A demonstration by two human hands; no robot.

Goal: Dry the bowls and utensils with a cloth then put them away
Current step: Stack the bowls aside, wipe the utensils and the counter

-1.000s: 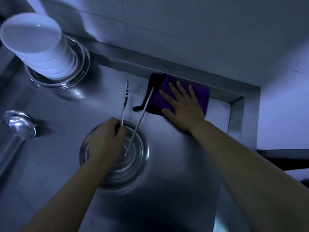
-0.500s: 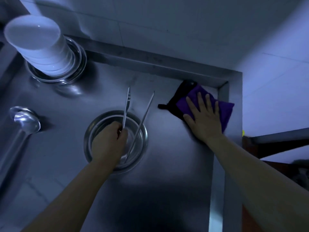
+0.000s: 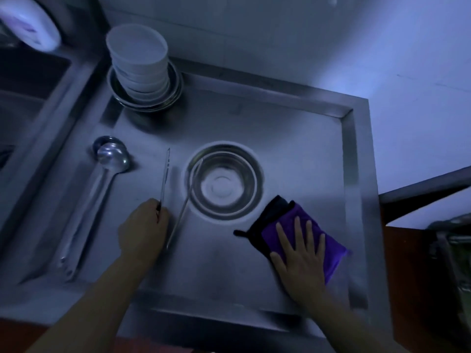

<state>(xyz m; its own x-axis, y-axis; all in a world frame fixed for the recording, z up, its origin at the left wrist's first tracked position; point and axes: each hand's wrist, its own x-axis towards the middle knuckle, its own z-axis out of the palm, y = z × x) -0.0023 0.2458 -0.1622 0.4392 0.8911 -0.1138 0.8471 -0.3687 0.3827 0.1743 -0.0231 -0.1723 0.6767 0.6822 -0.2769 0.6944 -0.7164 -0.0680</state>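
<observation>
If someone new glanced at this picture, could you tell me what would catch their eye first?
Probably the purple cloth at the lower right of the steel counter, pressed flat under the right hand. Next, the empty metal bowl in the middle, with the left hand gripping long metal tongs beside it. A tall stack of white bowls stands at the far left corner.

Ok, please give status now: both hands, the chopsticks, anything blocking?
Left hand grips metal chopsticks. Right hand flat on purple cloth. Steel bowl beside chopsticks, empty. Nothing blocking.
</observation>
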